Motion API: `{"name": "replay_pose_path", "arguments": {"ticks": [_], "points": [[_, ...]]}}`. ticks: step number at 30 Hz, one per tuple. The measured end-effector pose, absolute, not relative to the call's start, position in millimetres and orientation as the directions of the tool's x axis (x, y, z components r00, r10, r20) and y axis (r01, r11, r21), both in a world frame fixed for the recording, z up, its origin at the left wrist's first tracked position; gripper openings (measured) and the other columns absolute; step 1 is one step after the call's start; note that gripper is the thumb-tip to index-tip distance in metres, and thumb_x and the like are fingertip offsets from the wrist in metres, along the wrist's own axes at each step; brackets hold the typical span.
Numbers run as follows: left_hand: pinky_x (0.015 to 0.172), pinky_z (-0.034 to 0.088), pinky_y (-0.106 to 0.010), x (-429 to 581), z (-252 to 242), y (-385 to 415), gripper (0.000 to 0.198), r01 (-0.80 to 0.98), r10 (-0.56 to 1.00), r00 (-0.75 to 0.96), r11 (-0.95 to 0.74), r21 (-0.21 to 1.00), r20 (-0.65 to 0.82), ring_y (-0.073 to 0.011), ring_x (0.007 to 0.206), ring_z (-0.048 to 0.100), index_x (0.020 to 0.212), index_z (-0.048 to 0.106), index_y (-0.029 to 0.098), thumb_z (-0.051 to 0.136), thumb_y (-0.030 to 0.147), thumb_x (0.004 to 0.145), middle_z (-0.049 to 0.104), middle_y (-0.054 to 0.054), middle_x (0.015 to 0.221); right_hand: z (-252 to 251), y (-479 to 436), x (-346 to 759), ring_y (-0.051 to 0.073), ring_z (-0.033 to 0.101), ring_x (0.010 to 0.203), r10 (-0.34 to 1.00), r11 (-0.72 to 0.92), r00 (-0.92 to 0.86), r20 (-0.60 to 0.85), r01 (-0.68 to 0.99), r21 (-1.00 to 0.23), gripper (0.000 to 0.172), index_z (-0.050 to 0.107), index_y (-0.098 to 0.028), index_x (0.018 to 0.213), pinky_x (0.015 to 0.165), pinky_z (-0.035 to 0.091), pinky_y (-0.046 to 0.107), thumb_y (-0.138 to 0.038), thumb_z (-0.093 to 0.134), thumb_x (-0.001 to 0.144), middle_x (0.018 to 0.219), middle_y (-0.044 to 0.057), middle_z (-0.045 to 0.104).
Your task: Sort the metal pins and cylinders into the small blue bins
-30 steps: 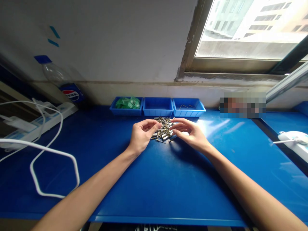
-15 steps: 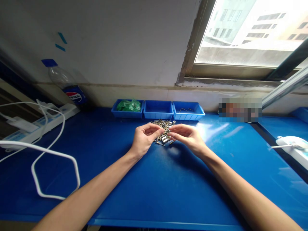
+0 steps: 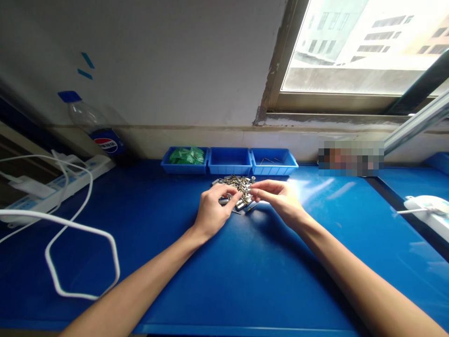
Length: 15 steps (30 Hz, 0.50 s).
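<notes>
A heap of small metal parts (image 3: 235, 182), among them thin screw-like pins and silvery pieces, lies on the blue table (image 3: 224, 276). Over the left side of the heap, my left hand (image 3: 214, 208) has thumb and forefinger pinched together; whatever is between them is too small to name. My right hand (image 3: 277, 197) is at the heap's right side, its fingertips also pinched, and any part in them cannot be made out. A small gap separates the two sets of fingertips. The hands cover some of the heap.
Behind the heap stand three blue bins: a left bin (image 3: 168, 167) with green plastic bags (image 3: 187, 156), a middle bin (image 3: 229, 169), and a right bin (image 3: 277, 169) with a few thin pins. A cola bottle (image 3: 108, 140), power strip (image 3: 21, 199) and white cable (image 3: 114, 252) occupy the left.
My fingertips have moved slightly apart, the left hand drawing a little down. More of the heap shows between the hands. The view has shifted slightly.
</notes>
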<state>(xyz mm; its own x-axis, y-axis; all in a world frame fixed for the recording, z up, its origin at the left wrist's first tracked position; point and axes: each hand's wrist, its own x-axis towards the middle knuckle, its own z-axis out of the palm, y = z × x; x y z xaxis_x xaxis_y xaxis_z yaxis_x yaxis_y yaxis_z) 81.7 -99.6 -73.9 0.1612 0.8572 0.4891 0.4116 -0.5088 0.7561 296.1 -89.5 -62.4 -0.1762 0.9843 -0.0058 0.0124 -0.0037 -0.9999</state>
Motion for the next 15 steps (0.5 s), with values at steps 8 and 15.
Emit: {"name": "replay_pose_path", "arguments": {"ticks": [8, 15], "points": [[0.103, 0.051, -0.05, 89.2, -80.8, -107.9, 0.027, 0.477, 0.494, 0.734, -0.863, 0.163, 0.466, -0.0337, 0.131, 0.055, 0.124, 0.073, 0.016, 0.057, 0.022, 0.103, 0.076, -0.011, 0.124, -74.5, -66.2, 318.6, 0.028, 0.075, 0.113, 0.968, 0.219, 0.137, 0.208, -0.065, -0.974, 0.059, 0.071, -0.024, 0.13, 0.106, 0.056, 0.048, -0.039, 0.089, 0.077, 0.131, 0.011, 0.074], [0.098, 0.05, -0.048, 88.5, -87.9, -105.4, 0.025, 0.495, 0.474, 0.738, -0.864, 0.093, 0.48, -0.0309, 0.122, 0.059, 0.109, 0.075, 0.016, 0.052, 0.007, 0.101, 0.079, -0.01, 0.109, -70.4, -69.4, 322.0, 0.025, 0.078, 0.086, 0.978, 0.191, 0.078, 0.192, 0.023, -0.981, 0.05, 0.071, -0.02, 0.126, 0.084, 0.063, 0.044, -0.046, 0.08, 0.084, 0.124, 0.015, 0.076]]}}
